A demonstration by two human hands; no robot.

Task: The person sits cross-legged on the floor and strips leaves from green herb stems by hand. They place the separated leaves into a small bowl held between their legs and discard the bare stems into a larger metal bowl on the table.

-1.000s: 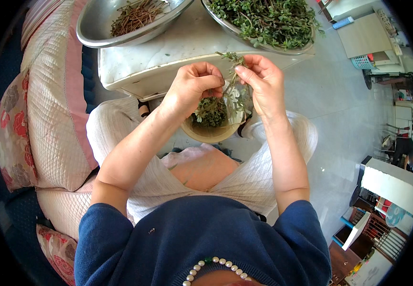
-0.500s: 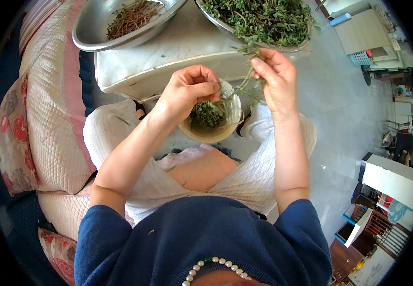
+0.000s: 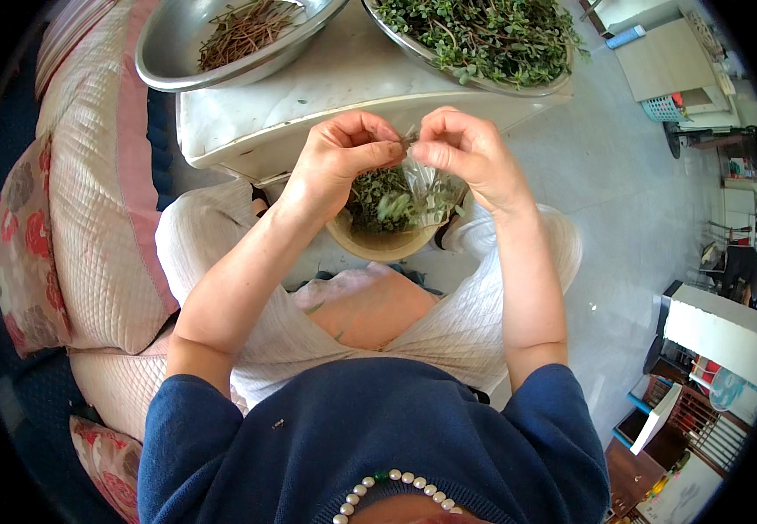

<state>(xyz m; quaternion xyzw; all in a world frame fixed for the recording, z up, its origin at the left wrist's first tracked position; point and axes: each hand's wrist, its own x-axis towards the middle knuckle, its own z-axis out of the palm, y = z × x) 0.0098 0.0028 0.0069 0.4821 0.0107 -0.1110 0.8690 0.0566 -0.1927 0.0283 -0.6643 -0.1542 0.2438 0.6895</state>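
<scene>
My left hand (image 3: 335, 166) and my right hand (image 3: 474, 162) meet above a bin, thumbs and forefingers pinched close together. Between the fingertips shows a bit of a green sprig (image 3: 410, 137), mostly hidden by the fingers. Below them stands the round bin (image 3: 378, 248), fitted with a clear plastic bag (image 3: 431, 196) and holding green leaves (image 3: 374, 188). A pale green leafy piece (image 3: 393, 208) looks blurred just over the bin's contents.
On the white table (image 3: 300, 112), a metal bowl (image 3: 164, 65) at left holds thin brown stems (image 3: 252, 37). Another bowl at right is heaped with leafy greens (image 3: 492, 39). A quilted pink sofa (image 3: 99, 227) stands at left. My knees flank the bin.
My right hand has moved left and slightly down to meet the left. The long sprig it held up is no longer seen stretched out, and a blurred leafy piece appears over the bin.
</scene>
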